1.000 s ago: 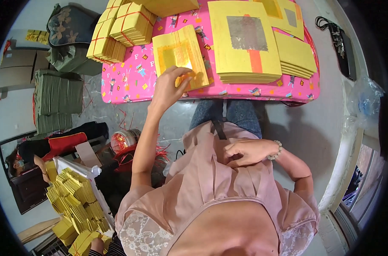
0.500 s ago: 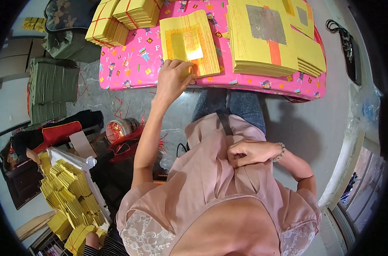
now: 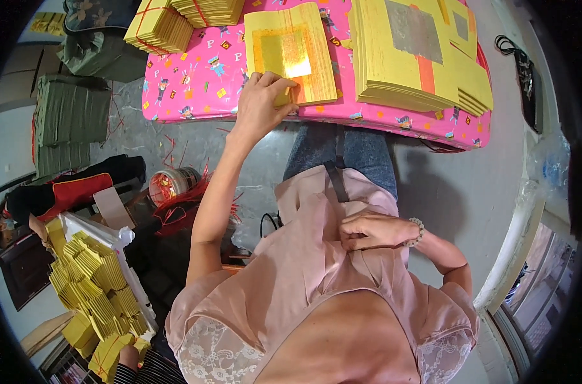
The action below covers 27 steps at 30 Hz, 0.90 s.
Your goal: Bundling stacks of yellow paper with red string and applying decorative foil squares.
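Note:
My left hand [image 3: 263, 102] grips the near edge of a stack of yellow paper [image 3: 326, 61]. Its fingers are bent over the top sheet, and the thumb is by the front edge. A shiny gold foil square [image 3: 297, 61] with an orange border lies in the middle of that sheet. Bent at the elbow, my right arm brings my right hand [image 3: 377, 230] against the front of my pink blouse [image 3: 310, 256]. The right fingers are curled closed at the cloth; whatever they hold is hidden.
A thicker yellow paper stack [image 3: 380, 77] with a silver square lies to the right on the pink patterned table cover [image 3: 195, 83]. Tied yellow bundles [image 3: 156, 29] sit at the far left. On the floor are a tub of red strips [image 3: 169, 185] and, lower left, more yellow bundles [image 3: 95, 275] beside other people's hands.
The whole view has shifted slightly. My left hand keeps its place at the near edge of the yellow stack, and my right hand stays against the blouse.

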Each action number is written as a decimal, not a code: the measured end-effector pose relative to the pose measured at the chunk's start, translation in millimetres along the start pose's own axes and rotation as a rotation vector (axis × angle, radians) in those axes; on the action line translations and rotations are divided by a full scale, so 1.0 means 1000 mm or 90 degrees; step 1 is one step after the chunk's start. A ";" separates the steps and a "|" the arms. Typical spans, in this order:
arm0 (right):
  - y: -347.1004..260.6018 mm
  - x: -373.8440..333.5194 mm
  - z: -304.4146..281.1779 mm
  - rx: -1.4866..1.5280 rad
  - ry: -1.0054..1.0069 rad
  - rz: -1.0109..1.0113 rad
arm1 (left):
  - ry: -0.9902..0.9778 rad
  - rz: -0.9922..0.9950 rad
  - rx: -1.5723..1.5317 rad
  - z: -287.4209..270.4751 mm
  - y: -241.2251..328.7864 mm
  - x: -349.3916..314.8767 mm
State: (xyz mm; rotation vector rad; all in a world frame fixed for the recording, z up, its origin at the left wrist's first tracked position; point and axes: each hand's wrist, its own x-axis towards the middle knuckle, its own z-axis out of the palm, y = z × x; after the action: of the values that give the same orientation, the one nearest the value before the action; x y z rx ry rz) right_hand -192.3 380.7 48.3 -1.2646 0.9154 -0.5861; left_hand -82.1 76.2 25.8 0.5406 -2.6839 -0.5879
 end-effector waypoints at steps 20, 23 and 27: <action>-0.039 -0.105 -0.030 -0.195 0.350 0.288 | 0.028 -0.270 -0.144 -0.029 0.015 -0.139; 0.011 -0.130 -0.008 -0.216 0.103 0.515 | -0.484 -0.417 -0.259 -0.041 -0.001 -0.228; 0.029 -0.108 0.008 -0.211 -0.114 0.519 | -0.659 -0.315 -0.904 -0.034 0.041 -0.312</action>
State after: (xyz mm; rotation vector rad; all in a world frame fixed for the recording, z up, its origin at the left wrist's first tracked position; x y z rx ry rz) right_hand -246.8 479.2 48.1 -1.0800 1.2958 0.3268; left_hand 190.8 234.2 -2.1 0.4567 -1.8259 -3.1165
